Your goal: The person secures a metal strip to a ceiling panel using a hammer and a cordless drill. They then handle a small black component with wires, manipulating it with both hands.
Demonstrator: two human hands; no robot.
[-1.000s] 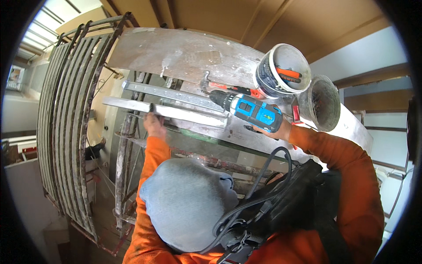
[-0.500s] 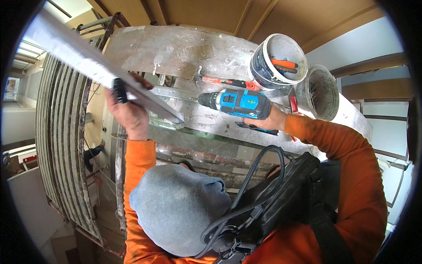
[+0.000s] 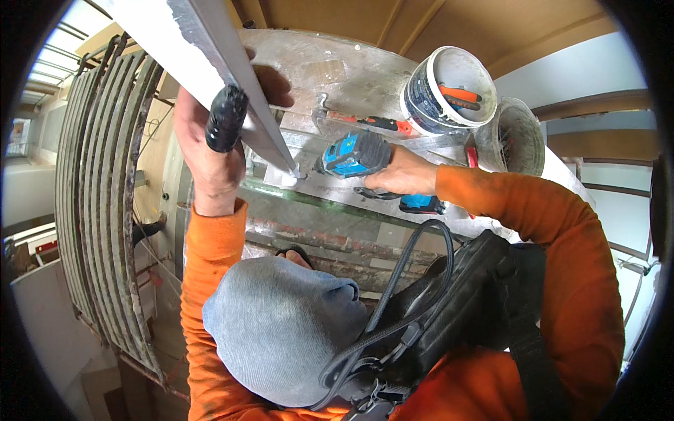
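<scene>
My left hand point(image 3: 209, 165) is closed round a long white and grey metal profile point(image 3: 261, 119), which slants from the upper left down to its lower end over the plank. Black wrapping covers the thumb of that hand. In my right hand point(image 3: 407, 170) is a blue and black cordless drill point(image 3: 354, 154), gripped by its handle. The drill's front points left, close to the profile's lower end. Its bit cannot be made out, and whether it touches the profile is unclear.
On the plaster-stained plank point(image 3: 298, 63) lies a hammer point(image 3: 382, 123) with a red and black handle. A white bucket point(image 3: 430, 105) holding orange-handled tools stands beside a dirty grey bucket point(image 3: 519, 137). Slatted scaffold boards point(image 3: 105, 189) run along the left.
My left hand and the profile have come closer to the camera, and the profile is steeper. The drill has shifted slightly left and turned, its chuck now largely hidden.
</scene>
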